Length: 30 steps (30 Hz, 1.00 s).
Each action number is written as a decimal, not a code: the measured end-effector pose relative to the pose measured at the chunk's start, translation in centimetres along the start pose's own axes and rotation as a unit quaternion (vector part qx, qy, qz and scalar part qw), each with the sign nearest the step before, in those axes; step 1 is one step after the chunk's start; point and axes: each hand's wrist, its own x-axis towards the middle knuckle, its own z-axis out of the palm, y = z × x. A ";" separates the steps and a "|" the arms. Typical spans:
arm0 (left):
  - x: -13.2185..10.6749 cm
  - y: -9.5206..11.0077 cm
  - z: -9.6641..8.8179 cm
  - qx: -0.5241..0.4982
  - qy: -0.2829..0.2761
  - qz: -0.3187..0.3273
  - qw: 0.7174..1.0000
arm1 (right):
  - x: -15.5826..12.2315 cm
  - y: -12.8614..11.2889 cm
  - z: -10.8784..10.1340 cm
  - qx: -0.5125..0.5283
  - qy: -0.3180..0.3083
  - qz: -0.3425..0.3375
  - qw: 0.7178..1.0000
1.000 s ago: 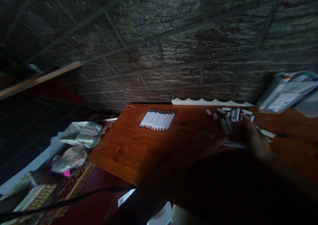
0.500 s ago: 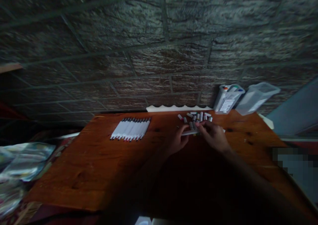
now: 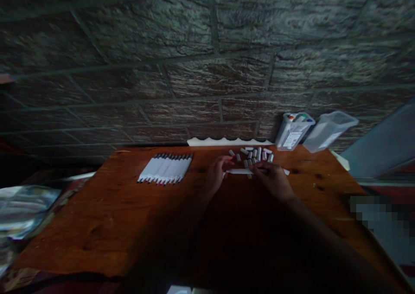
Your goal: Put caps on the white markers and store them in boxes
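Observation:
Between my two hands lies a white marker (image 3: 239, 171), held level just above the brown wooden table (image 3: 129, 216). My left hand (image 3: 216, 175) pinches its left end, and my right hand (image 3: 271, 180) grips its right end with curled fingers. Just behind the hands, a scatter of several loose marker caps (image 3: 254, 153) lies on the table. A neat row of several white markers (image 3: 165, 168) lies side by side on the table to the left of my hands.
Two clear plastic boxes stand at the table's back right against the brick wall, one (image 3: 292, 131) with coloured markers in it, the other (image 3: 329, 130) tilted. A white wavy strip (image 3: 223, 142) runs along the back edge. Shiny plastic bags (image 3: 22, 207) lie off the left.
The view swung from the left to face the table squarely. My right hand left the cap pile, and both hands now hold one marker by its ends.

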 end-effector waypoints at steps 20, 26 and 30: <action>-1.2 -1.5 0.8 0.073 -0.122 0.105 0.984 | -0.4 -1.9 -1.7 -0.059 0.003 0.088 0.994; -1.8 -0.9 0.7 0.087 -0.131 0.093 0.983 | -0.4 -2.3 -1.8 -0.093 -0.019 0.066 0.993; -1.8 -1.0 0.7 0.109 -0.171 0.104 0.974 | -0.5 -2.2 -1.8 -0.075 -0.011 0.058 0.995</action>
